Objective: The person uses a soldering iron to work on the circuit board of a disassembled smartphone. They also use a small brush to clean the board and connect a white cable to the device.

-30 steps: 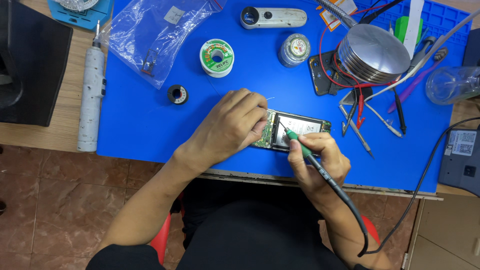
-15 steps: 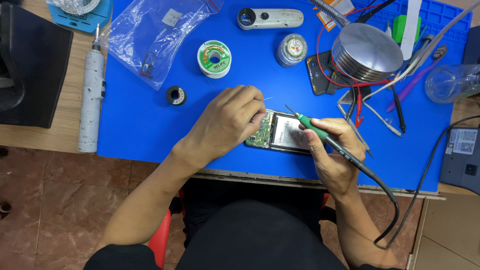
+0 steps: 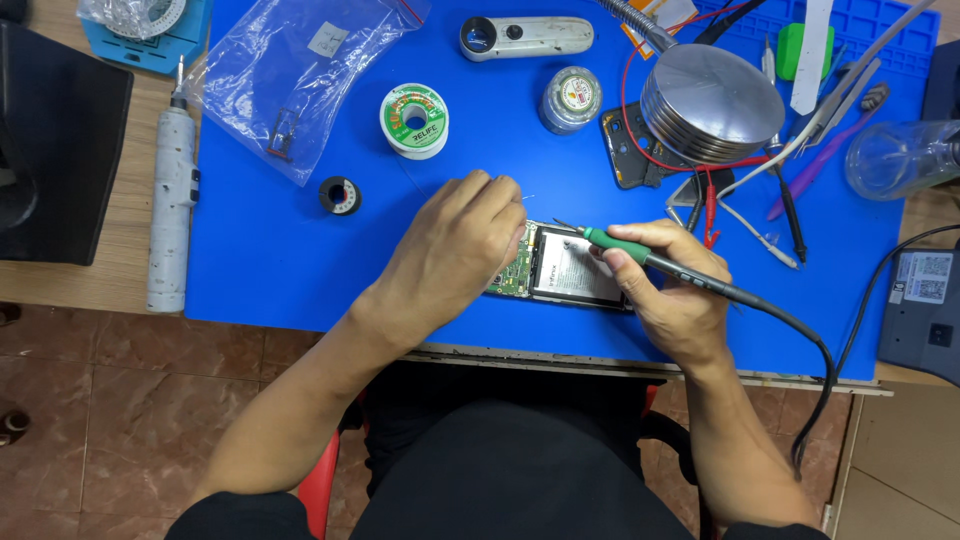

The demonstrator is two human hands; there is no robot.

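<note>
**Opened phone under the iron, both hands on it**

We see an opened phone [image 3: 570,268] lying flat on the blue mat [image 3: 260,250] near the front edge of the surface, back off, board and battery bare. Left hand [image 3: 455,250] rests curled over its left end, fingers pressed together on the board side; whether they pinch fine wire we cannot tell. Right hand [image 3: 670,290] is closed around the soldering iron [image 3: 640,255] in a pen grip on the green collar, tip pointing left, over the phone's top edge.

Handling, as we judge it: phone is light, stiff, fragile with the board exposed; hold it by the frame edges, never the board or battery. Iron: hot tip, grip only the handle; its cable [image 3: 800,340] trails right and may drag.

Around: solder spool [image 3: 414,120] and small tape roll [image 3: 340,195] above left, plastic bag [image 3: 290,80], round tin [image 3: 570,98], lamp head [image 3: 712,103] with red leads, tweezers [image 3: 790,215] close on the right. White power tool [image 3: 172,200] lies off the mat, well apart.
</note>
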